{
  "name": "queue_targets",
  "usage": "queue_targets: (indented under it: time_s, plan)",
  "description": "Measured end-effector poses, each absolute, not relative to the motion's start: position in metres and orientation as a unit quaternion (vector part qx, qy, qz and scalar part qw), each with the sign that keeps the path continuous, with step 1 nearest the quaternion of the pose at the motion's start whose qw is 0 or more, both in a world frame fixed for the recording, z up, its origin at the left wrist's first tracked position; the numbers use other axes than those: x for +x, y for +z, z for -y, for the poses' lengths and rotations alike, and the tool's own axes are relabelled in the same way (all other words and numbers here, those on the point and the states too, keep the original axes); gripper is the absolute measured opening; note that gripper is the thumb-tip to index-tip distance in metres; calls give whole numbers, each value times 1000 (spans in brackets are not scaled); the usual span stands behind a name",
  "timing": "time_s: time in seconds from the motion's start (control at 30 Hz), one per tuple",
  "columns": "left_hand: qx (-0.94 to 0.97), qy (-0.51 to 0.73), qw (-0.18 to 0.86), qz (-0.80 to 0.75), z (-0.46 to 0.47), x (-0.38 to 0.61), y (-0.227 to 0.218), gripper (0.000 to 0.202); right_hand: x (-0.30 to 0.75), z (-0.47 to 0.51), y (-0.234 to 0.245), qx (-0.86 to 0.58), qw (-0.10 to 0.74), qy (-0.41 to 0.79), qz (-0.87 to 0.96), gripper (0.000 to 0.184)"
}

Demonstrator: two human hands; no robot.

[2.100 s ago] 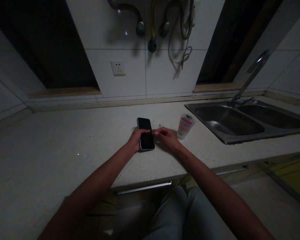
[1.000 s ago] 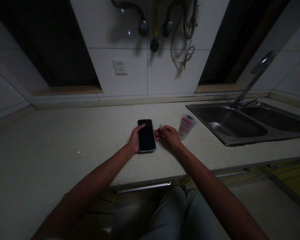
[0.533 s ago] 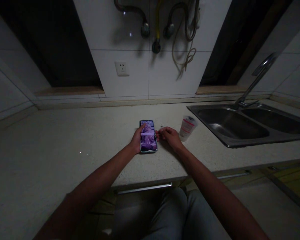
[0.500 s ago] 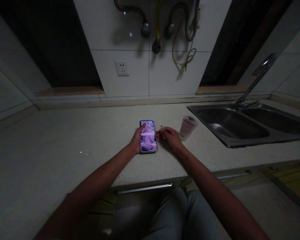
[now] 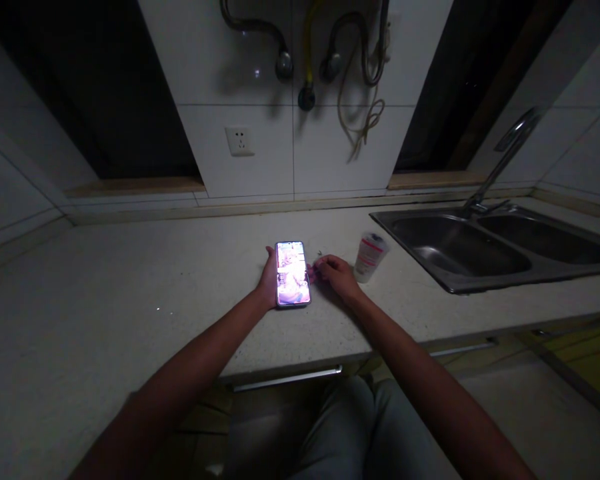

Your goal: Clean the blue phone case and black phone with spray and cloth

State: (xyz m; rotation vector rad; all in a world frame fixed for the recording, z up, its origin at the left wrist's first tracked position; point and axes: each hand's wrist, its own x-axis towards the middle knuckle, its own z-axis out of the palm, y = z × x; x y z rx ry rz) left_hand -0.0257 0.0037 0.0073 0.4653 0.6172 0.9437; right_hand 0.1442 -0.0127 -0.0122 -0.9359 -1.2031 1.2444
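Note:
A smartphone (image 5: pixel 293 275) with a bright, pinkish lit screen is held just over the countertop. My left hand (image 5: pixel 267 281) grips it from the left and beneath, with the thumb raised off the screen at the left edge and fingertips showing past the right edge. Close to that right edge is my right hand (image 5: pixel 339 275), its fingers curled in and pressed together. Whatever may be between those fingers is too small to make out. A clear plastic cup (image 5: pixel 371 257) with red print stands right beside my right hand.
To the right, a steel double sink (image 5: pixel 455 288) with a tall faucet (image 5: pixel 510 153) is set into the pale countertop (image 5: pixel 130 267). Pipes (image 5: pixel 307 99) and a socket (image 5: pixel 239 141) are on the tiled wall behind. A cabinet handle (image 5: pixel 287 379) runs below the front edge.
My left thumb has lifted from the screen to the phone's left edge. The phone's screen has become brighter. My view has shifted slightly, and my right hand stays beside the phone.

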Motion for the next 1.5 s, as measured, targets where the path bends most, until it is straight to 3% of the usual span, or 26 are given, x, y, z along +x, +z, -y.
queue_targets:
  time_s: [0.7,0.8,1.0,1.17,1.33,1.4,1.5]
  plan:
    - [216,451,819,-283,-1,-28,11,89,145,14,-5,-449,552,497,497,32]
    - [210,487,799,-281,-1,-29,13,85,144,19,-3,-443,523,522,507,39]
    - [207,513,781,-290,0,-31,18,87,144,27,-4,-393,384,593,588,49]
    - [202,527,769,-299,2,-28,20,84,144,28,-8,-391,373,565,623,44]
    - [209,525,742,-362,2,-25,19,58,139,31,-9,-390,432,511,633,43]
    - [213,528,728,-381,0,-25,17,46,137,31,-9,-383,440,535,612,43]
    - [232,534,711,-395,-2,-25,13,44,137,31,-8,-354,422,598,581,46]
